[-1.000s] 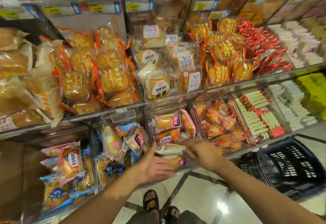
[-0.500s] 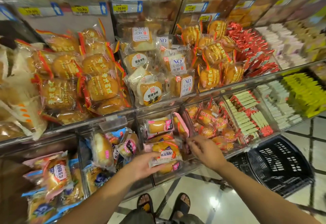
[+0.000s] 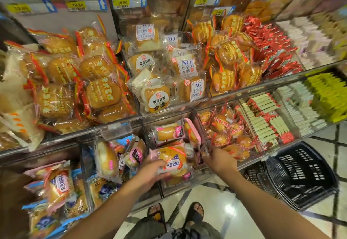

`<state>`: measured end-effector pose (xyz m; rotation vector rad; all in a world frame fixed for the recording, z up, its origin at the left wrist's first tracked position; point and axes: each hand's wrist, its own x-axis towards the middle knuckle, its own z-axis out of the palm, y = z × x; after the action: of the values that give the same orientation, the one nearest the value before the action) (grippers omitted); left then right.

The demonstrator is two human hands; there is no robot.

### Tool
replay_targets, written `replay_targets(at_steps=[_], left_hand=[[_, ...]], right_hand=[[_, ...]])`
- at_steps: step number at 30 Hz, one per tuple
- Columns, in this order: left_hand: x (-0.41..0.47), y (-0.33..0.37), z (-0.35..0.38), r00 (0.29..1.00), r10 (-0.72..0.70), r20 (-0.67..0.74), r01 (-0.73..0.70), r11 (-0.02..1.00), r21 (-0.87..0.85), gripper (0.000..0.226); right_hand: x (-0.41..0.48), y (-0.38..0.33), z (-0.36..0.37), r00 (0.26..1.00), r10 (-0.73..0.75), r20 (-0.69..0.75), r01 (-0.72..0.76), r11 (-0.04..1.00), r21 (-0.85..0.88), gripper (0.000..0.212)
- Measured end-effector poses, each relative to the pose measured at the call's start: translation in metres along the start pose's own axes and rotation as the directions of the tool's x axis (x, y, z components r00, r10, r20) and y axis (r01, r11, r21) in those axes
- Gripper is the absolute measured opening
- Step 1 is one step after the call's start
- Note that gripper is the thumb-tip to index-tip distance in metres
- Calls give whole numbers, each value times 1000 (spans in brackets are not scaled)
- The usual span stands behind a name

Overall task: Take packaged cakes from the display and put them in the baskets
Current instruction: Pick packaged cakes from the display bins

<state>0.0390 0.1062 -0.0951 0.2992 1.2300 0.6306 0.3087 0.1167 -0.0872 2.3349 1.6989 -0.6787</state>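
Note:
My left hand [image 3: 150, 173] grips a pink-edged packaged cake [image 3: 173, 157] with a red and white label, at the front of the middle bin on the lower shelf. More cakes in pink wrappers [image 3: 168, 132] lie behind it. My right hand [image 3: 219, 160] reaches into the same bin from the right. Its fingertips are at an upright pink-edged package [image 3: 193, 135] beside the clear divider, and the hand's back hides the grip. A black plastic basket [image 3: 304, 174] stands on the floor at lower right, with nothing visible in it.
Clear bins on two slanted shelves hold wrapped buns [image 3: 101, 92], white-labelled breads [image 3: 157, 97], red-wrapped cakes [image 3: 221, 124] and boxed snacks [image 3: 268, 126]. A second black basket [image 3: 253, 174] sits left of the first. My sandalled feet [image 3: 195, 214] stand on the tiled floor.
My left hand moved from the bin's front to the pink-edged cake and closed on it. My right hand let go of that package's top and shifted right toward the divider.

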Motion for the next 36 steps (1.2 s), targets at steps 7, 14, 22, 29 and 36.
replay_targets(at_steps=[7, 14, 22, 29, 36], left_hand=[[-3, -1, 0, 999, 12, -41, -12, 1000, 9, 29], [-7, -1, -4, 999, 29, -19, -29, 999, 24, 31], [-9, -3, -2, 995, 79, 55, -84, 992, 91, 33], [-10, -2, 9, 987, 128, 101, -142, 978, 150, 69], [-4, 3, 44, 957, 199, 212, -246, 941, 231, 96]], right_hand=[[-10, -25, 20, 993, 119, 11, -120, 985, 127, 62], [-17, -37, 34, 986, 163, 29, -165, 955, 248, 46], [-32, -26, 40, 996, 50, -73, -36, 983, 178, 27], [-33, 20, -3, 995, 34, -97, 17, 878, 479, 8], [-58, 73, -46, 996, 20, -89, 60, 591, 804, 21]])
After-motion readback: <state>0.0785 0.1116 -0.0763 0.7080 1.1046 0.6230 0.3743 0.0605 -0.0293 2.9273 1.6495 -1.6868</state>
